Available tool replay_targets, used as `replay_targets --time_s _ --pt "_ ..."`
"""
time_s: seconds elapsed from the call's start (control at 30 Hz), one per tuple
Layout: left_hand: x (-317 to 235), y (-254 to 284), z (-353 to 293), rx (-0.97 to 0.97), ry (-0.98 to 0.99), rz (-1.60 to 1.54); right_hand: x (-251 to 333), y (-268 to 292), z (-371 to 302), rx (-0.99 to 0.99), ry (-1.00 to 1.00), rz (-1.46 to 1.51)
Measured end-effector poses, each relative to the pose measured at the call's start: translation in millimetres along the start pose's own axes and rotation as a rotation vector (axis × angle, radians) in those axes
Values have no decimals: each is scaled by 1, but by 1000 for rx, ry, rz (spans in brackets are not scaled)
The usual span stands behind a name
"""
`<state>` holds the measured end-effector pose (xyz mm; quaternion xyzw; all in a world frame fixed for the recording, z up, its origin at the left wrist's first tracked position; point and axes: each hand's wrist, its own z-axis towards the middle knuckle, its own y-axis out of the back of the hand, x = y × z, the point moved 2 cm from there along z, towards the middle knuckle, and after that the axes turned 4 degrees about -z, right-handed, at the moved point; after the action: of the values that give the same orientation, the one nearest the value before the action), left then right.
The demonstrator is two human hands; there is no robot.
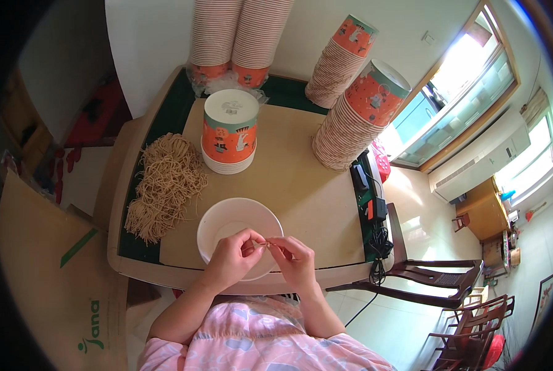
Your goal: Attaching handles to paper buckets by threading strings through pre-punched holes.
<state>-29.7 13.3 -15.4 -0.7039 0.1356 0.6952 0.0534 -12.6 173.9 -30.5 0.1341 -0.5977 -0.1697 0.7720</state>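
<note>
Over a white paper bucket (213, 224) with its open mouth facing up, my two hands meet fingertip to fingertip. My left hand (236, 252) and my right hand (294, 263) are both closed in a pinch on a thin beige cord (265, 244), of which only a small bit shows. A tangled pile of beige cords (165, 185) lies to the left of the bucket. Behind the bucket, a short stack of upside-down paper buckets (229, 139), orange and green with printed figures, stands on the table.
Tall stacks of nested buckets (252, 37) stand at the back in clear plastic. More leaning stacks (366, 111) rise at the back right. A power strip (360, 177) and a black cable (380, 247) run along the table's right edge. A wooden chair (437, 278) stands beyond; a cardboard box (48, 266) is at left.
</note>
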Motion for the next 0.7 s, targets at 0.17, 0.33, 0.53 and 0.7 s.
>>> replay_targets --time_s 0.17,0.33,0.53,0.7 --pt "-3 -1 0 -8 3 22 7 -1 -1 -34 -91 66" --pt "-6 0 1 -28 -11 51 0 3 -2 -68 -107 -5" --pt "-5 -2 2 -30 -10 36 1 3 -1 -67 -3 -52" --pt "0 -4 3 -4 14 40 -3 0 -3 -61 -48 43"
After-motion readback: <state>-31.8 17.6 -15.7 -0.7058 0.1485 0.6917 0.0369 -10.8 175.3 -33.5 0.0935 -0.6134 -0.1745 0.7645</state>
